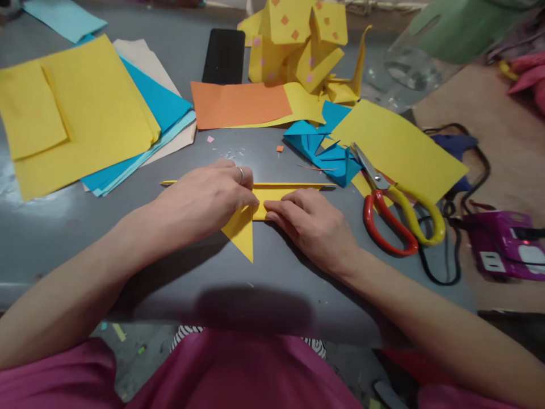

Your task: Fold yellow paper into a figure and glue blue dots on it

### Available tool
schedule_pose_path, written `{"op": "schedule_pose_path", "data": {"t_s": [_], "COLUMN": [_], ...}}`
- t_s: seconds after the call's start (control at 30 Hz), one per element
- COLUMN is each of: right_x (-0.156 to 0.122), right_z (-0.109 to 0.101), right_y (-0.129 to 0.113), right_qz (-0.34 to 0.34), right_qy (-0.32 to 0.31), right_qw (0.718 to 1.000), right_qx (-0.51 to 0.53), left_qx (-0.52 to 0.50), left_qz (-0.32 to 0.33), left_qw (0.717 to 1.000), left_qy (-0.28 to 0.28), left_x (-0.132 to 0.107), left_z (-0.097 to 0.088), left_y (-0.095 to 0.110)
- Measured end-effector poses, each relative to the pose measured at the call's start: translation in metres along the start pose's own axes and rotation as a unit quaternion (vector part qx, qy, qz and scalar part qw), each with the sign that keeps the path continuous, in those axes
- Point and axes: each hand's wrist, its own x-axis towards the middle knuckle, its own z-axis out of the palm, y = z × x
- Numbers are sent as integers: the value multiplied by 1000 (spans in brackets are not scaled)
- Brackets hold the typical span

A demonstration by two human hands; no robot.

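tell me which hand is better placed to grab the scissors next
Probably the right hand: the scissors lie just beyond it, on its own side. The left hand is farther off. Both hands touch the folded yellow paper.

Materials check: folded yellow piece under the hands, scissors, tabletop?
Folded yellow piece: paper or thin card, matte; crisp creases, thin edges.
Scissors: blades likely metal, grey with a shine; red and yellow handles probably plastic, smooth with glossy highlights.
Tabletop: smooth grey, semi-gloss, with bright reflections; plastic or laminate perhaps, can't tell which.
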Motion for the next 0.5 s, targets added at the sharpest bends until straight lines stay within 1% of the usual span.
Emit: {"op": "schedule_pose_path", "data": {"t_s": [0.1,0.2,0.3,0.4,0.43,0.5], "right_x": [0,0,-1,-4,-4,-5], "right_z": [1,-1,-6,-11,-12,-13], "right_y": [1,1,0,-3,-3,-4], "right_qz": [-4,-13,-61,-131,-142,-143], "right_qy": [6,11,37,54,50,33], "right_qw": [1000,1000,997,989,988,988], "right_qx": [5,3,-26,-44,-44,-43], "left_qx": [3,51,79,85,88,92], "left_qz": [13,13,18,25,27,23], "left_qw": [1000,997,992,992,993,992], "left_qy": [-28,-64,-94,-85,-81,-86], "left_x": [-2,-1,0,-1,-1,-1], "left_z": [1,-1,-4,-4,-4,-6], "left_y": [1,6,12,17,18,21]}}
